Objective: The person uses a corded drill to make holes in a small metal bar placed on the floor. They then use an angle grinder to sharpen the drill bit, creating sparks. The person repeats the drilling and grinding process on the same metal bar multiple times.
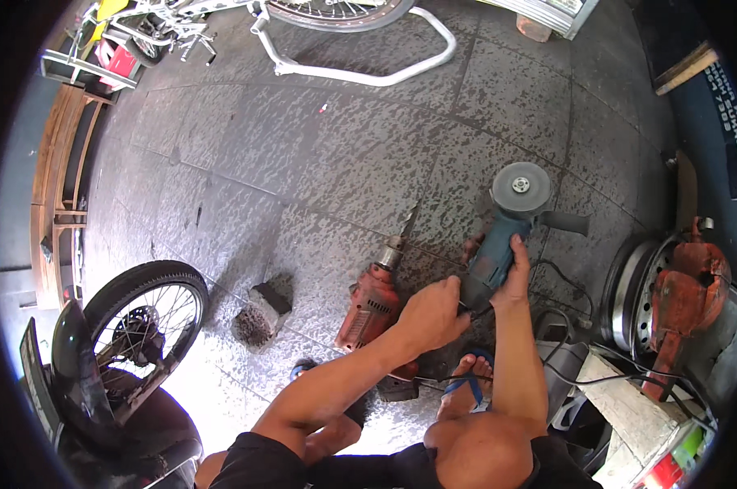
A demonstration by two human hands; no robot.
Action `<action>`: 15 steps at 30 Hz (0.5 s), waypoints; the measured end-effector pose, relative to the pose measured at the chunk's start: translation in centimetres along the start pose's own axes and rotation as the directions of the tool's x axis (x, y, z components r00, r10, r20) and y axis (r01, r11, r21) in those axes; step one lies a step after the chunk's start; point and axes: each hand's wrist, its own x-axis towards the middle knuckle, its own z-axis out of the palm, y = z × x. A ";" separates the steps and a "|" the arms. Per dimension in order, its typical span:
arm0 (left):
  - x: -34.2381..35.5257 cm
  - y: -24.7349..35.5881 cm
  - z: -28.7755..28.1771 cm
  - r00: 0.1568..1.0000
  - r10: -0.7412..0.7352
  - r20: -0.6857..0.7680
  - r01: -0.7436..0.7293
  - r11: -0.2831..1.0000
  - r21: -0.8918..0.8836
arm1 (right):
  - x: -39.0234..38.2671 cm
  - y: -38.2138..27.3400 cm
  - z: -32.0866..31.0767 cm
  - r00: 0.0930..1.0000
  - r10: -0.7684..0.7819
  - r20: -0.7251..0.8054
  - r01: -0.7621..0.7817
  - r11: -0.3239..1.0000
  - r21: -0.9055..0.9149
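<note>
A blue-green angle grinder (492,259) with a grey disc (521,187) points away from me, its black side handle (565,222) sticking out to the right. My right hand (511,281) is wrapped around its body, with the thumb on top and fingertips showing on the left side. At the dark rear end of the grinder my left hand (437,314) is closed; its grip is partly hidden. Just left of the grinder an orange-red power drill (371,308) lies on the floor, its twist bit (410,218) pointing away.
A rough stone block (260,318) sits left of the drill. At far left are a motorbike wheel (147,326) and wooden bench (55,187). Right are a metal rim (633,293), a worn orange machine (688,285) and a black cable (584,379). A white bike stand (368,79) stands ahead.
</note>
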 end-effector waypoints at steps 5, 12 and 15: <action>-0.6 1.0 -0.1 0.999 -0.041 0.007 0.041 0.999 0.012 | -1.0 -0.9 0.3 0.999 -0.051 0.008 0.051 0.995 -0.085; -1.1 -0.9 -1.4 0.971 0.144 -0.192 -0.117 0.982 0.146 | -2.0 -2.2 1.4 0.999 -0.039 -0.010 0.037 0.989 -0.144; -0.4 -3.4 -3.6 0.826 -0.037 -0.563 0.212 0.945 0.249 | -2.4 -3.6 0.6 0.999 -0.041 0.022 0.045 0.965 -0.257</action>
